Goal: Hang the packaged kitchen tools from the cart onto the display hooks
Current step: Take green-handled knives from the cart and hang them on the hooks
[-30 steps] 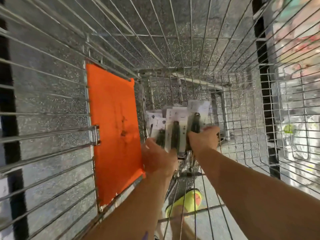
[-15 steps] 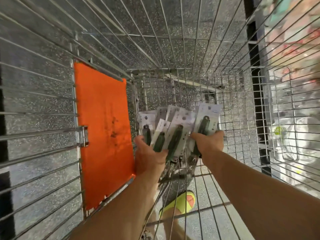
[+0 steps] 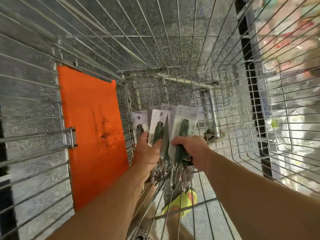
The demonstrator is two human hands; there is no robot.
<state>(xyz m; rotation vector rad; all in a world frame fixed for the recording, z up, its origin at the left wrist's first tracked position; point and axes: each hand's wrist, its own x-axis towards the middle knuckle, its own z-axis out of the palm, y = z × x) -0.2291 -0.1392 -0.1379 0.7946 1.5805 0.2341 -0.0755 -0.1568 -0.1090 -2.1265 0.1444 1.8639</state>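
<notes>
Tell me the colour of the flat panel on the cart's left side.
Bright orange, with dark smudges near its middle. The flat panel shows only in the head view.

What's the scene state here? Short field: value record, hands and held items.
setting: inside a wire shopping cart, seen from above
left hand: grips a fan of carded kitchen tools
right hand: grips one carded tool by its dark handle
tool cards: white backing, dark green handles, metal ends hanging below the hands
cart flap: orange panel on the left
below cart: yellow-green shoe visible through the wires
display hooks: not in view
</notes>
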